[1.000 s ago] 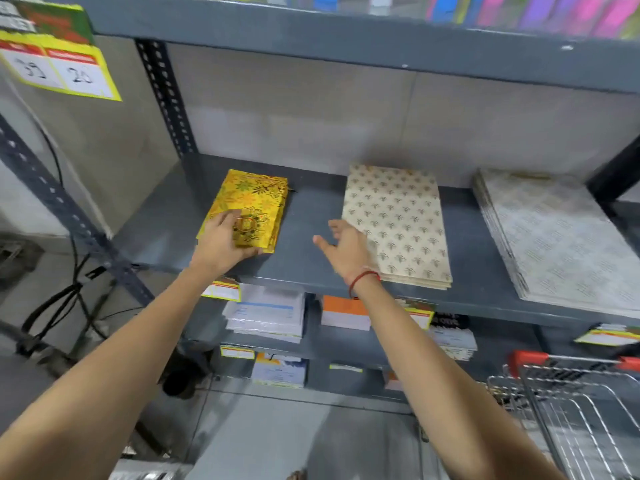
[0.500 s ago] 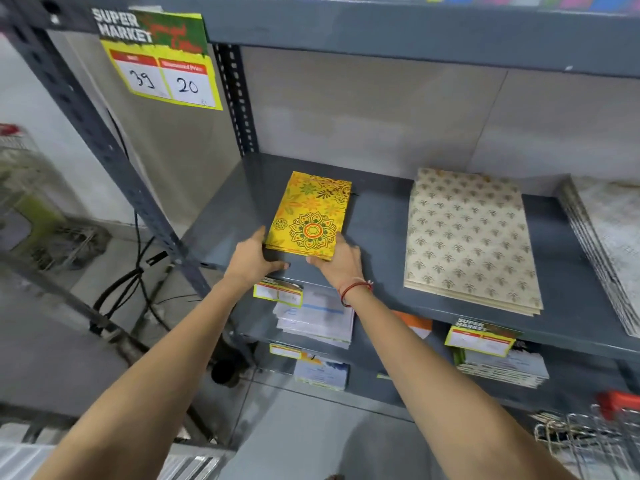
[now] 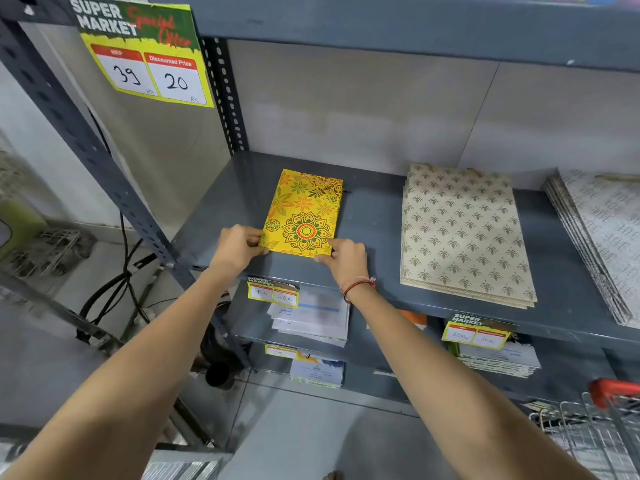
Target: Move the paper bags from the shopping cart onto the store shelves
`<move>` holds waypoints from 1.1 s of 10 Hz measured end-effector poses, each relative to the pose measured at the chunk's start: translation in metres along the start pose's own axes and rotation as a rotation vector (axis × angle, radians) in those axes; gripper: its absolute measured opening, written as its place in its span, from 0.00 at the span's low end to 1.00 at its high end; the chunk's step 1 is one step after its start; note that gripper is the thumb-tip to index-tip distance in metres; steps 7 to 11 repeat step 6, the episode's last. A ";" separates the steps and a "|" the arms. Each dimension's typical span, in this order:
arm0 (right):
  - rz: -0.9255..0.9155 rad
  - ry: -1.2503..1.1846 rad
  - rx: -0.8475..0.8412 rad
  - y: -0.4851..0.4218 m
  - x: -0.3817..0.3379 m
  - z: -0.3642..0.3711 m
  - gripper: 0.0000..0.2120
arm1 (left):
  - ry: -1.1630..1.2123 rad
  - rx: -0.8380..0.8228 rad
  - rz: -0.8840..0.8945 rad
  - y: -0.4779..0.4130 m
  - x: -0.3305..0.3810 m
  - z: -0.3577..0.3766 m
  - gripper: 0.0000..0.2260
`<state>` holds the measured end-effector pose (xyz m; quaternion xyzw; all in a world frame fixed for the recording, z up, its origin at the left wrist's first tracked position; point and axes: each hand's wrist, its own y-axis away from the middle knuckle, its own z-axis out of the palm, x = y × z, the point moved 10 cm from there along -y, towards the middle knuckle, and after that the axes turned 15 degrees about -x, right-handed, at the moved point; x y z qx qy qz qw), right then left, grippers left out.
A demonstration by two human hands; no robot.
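A stack of yellow floral paper bags (image 3: 304, 211) lies flat on the left part of the grey shelf (image 3: 374, 216). My left hand (image 3: 237, 245) pinches its near left corner. My right hand (image 3: 346, 259), with a red thread at the wrist, holds its near right corner. A stack of beige patterned bags (image 3: 462, 233) lies to the right, and a stack of white patterned bags (image 3: 602, 237) sits at the far right. The wire shopping cart (image 3: 599, 434) with a red handle shows at the bottom right.
A yellow price sign (image 3: 149, 57) hangs on the slanted upright at the upper left. Lower shelves hold stacks of paper goods (image 3: 311, 317) with price tags. Black cables (image 3: 121, 271) run down to the floor on the left.
My right hand came over from the shelf's middle and took the yellow stack's near right corner. The stack turned straighter, with its long side pointing into the shelf.
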<state>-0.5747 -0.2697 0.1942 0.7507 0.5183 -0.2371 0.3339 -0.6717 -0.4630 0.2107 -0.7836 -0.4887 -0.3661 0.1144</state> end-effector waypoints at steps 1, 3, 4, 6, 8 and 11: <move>0.000 0.015 -0.013 -0.002 -0.001 0.001 0.24 | -0.028 -0.021 -0.020 -0.003 -0.001 -0.001 0.16; 0.008 0.044 -0.014 0.004 -0.003 0.001 0.17 | -0.069 -0.060 -0.026 -0.004 -0.001 0.001 0.15; 0.001 0.052 -0.039 0.007 -0.006 0.000 0.12 | -0.083 -0.067 -0.049 -0.002 -0.001 0.002 0.16; -0.142 0.094 0.017 0.025 -0.018 -0.017 0.23 | -0.255 -0.005 -0.028 0.015 0.021 0.000 0.22; -0.142 0.094 0.017 0.025 -0.018 -0.017 0.23 | -0.255 -0.005 -0.028 0.015 0.021 0.000 0.22; -0.142 0.094 0.017 0.025 -0.018 -0.017 0.23 | -0.255 -0.005 -0.028 0.015 0.021 0.000 0.22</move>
